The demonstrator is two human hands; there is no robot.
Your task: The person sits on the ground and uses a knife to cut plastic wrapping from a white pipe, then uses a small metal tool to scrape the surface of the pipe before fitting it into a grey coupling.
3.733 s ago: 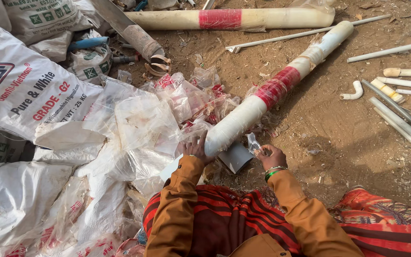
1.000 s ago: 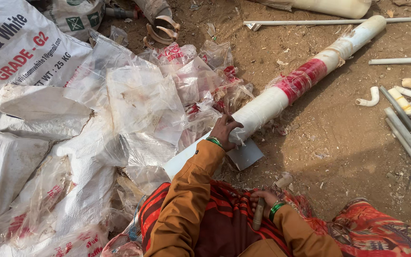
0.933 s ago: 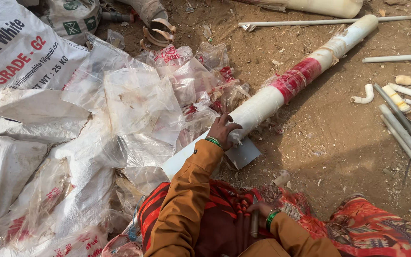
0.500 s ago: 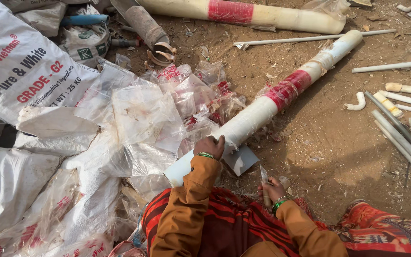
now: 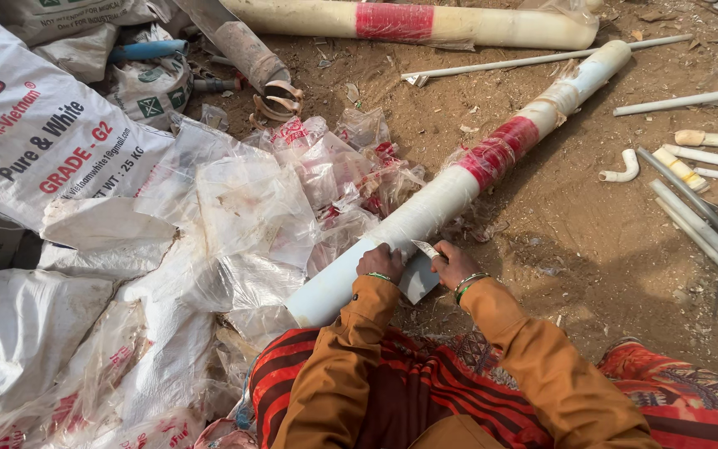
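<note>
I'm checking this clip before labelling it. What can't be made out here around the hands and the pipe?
- Head view: what the right hand pinches, a small pale scrap, is too small to identify.
- The left hand covers the long white plastic pipe with a red band beneath it.
- The pipe's near end is partly hidden by the orange sleeve.
- The crumpled clear plastic wrapping hides the ground below.

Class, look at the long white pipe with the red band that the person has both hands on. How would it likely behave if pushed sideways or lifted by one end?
The white pipe is round and lies on bare dirt, so it would probably roll. It looks rigid and straight, so unlikely to flop. Its clear wrapping may feel slippery.
</note>
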